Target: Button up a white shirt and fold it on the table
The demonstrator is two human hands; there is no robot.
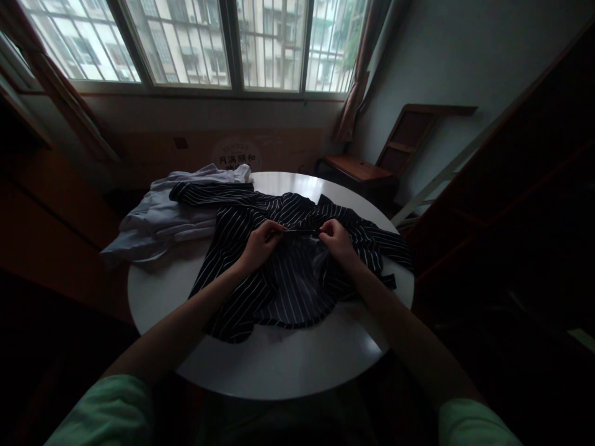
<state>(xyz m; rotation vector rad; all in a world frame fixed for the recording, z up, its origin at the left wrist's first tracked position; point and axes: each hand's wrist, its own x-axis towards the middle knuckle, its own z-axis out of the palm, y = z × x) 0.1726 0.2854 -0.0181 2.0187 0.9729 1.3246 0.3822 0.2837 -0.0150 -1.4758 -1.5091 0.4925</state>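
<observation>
A dark shirt with thin white stripes (pixel 297 285) lies spread over a round white table (pixel 274 371), its sleeves reaching out to the left and right. My left hand (pixel 261 243) pinches the striped shirt near its middle. A short way to the right, my right hand (pixel 336 240) pinches it too, and a thin edge of cloth runs taut between my fingertips. Below my hands the paler inside of the shirt shows. Exactly which part of the shirt is pinched is too dark to make out.
A crumpled light grey garment (pixel 153 214) lies at the table's left, partly under a striped sleeve and hanging over the edge. Behind the table stand a cardboard box (pixel 288 145) and, to the right, a wooden chair (pixel 357 168). Barred windows (pixel 269 46) line the back wall.
</observation>
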